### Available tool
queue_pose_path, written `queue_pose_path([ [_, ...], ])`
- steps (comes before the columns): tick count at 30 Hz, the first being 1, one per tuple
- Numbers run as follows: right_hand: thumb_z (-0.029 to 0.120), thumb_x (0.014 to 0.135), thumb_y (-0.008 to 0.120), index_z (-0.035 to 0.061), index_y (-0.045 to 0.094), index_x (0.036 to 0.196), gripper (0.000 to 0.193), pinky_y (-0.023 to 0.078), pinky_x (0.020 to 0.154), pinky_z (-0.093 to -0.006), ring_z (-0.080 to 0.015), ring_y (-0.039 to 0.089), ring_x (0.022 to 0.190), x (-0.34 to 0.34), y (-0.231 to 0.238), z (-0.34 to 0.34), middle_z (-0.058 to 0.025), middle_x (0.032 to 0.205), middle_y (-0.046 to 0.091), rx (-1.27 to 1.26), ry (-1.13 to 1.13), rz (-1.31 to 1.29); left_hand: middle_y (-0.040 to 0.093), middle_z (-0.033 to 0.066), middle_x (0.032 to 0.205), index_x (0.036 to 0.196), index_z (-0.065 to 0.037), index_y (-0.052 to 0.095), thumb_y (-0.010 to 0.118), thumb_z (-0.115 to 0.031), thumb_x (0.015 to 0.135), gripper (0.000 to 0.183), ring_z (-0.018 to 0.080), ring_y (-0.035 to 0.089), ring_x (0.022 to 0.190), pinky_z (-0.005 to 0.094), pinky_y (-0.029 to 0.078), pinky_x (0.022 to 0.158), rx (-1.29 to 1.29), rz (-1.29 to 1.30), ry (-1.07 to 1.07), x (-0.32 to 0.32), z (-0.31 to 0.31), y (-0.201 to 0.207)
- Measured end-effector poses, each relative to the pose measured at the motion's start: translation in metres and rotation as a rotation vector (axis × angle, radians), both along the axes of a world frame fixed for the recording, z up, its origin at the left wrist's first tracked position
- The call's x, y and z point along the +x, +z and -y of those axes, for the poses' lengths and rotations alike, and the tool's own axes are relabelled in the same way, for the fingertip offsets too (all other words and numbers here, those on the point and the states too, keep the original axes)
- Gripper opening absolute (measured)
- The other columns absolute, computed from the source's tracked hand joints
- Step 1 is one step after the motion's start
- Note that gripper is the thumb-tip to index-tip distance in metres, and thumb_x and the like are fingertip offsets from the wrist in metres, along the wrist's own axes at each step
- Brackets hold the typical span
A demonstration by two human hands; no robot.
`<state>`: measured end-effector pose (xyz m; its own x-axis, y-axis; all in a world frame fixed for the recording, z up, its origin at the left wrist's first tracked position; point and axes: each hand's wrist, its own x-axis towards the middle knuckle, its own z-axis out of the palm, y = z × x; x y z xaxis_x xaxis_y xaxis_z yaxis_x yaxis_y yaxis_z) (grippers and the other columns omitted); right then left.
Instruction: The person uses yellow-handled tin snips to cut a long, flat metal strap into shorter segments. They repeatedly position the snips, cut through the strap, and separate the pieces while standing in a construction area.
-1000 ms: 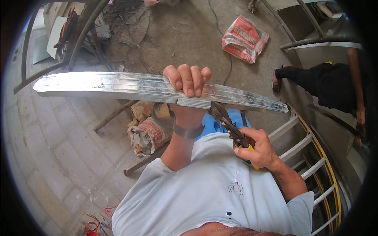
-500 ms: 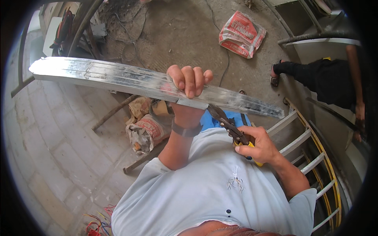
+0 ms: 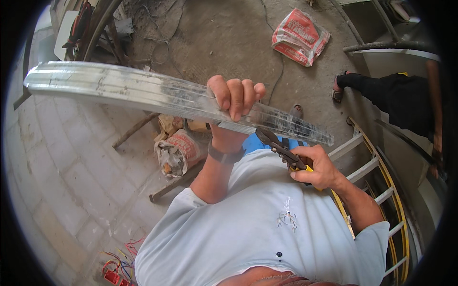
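A long, shiny metal channel (image 3: 119, 86) lies crosswise in front of my chest, its left part raised toward the far left. My left hand (image 3: 236, 97) is closed around it, fingers curled over the upper face, with a dark band on the wrist. In my right hand (image 3: 317, 167) is a pair of tin snips (image 3: 279, 150) with dark jaws and yellow grips. The jaw tips are at the channel's near edge, just right of my left hand. Whether the blades are around the metal there, I cannot tell.
A yellow-railed ladder (image 3: 381, 176) stands close on my right. Beyond it is another person in dark trousers (image 3: 381, 93). A red-and-white bag (image 3: 300, 38) lies on the floor ahead; another torn bag (image 3: 179, 152) is at left. Coloured wires (image 3: 119, 269) lie at lower left.
The channel has shifted slightly left in view, with my left hand still around it. My right hand and the snips appear a little farther right. My foot now shows beyond the channel.
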<state>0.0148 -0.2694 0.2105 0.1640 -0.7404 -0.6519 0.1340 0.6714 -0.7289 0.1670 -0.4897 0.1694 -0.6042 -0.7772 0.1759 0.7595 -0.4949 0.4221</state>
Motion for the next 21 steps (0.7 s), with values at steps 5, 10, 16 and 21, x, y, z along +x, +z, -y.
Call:
queue_pose_path([
  [5,0.012,0.078,0.077,-0.0015,0.073,0.106,0.032,0.047,0.066,-0.0304,-0.0108,0.056,0.070,-0.001,0.008,0.010,-0.0031,0.077,0.063,-0.083,0.087,-0.115,0.053,-0.0059,0.062,0.081,-0.021,0.049,0.067,-0.032,0.107,0.033,0.0115,0.049,0.068,0.0378,0.043,0.085,0.063,-0.035,-0.095,0.010,0.001,-0.008],
  [10,0.011,0.076,0.076,-0.0007,0.071,0.101,0.028,0.047,0.066,-0.0322,-0.0132,0.057,0.069,-0.002,0.006,0.009,-0.0057,0.076,0.063,-0.112,0.128,-0.125,0.054,-0.0065,0.063,0.082,-0.021,0.050,0.067,-0.033,0.107,0.032,0.0112,0.049,0.068,0.0387,0.045,0.086,0.083,-0.048,-0.151,0.015,0.002,-0.018],
  [16,0.010,0.075,0.075,-0.0005,0.069,0.096,0.024,0.047,0.064,-0.0334,-0.0168,0.058,0.064,-0.013,0.009,0.018,-0.0092,0.073,0.063,-0.167,0.158,-0.227,0.054,-0.0065,0.063,0.082,-0.021,0.052,0.068,-0.032,0.106,0.031,0.0115,0.049,0.068,0.0388,0.047,0.087,0.115,-0.033,-0.184,0.016,0.005,-0.024],
  [21,0.009,0.075,0.075,-0.0005,0.069,0.096,0.024,0.048,0.062,-0.0339,-0.0206,0.059,0.060,-0.017,0.004,0.023,-0.0117,0.069,0.062,-0.234,0.192,-0.325,0.053,-0.0062,0.065,0.091,-0.020,0.057,0.067,-0.031,0.106,0.021,0.0127,0.052,0.071,0.0417,0.049,0.093,0.121,-0.135,-0.220,0.016,0.009,-0.040],
])
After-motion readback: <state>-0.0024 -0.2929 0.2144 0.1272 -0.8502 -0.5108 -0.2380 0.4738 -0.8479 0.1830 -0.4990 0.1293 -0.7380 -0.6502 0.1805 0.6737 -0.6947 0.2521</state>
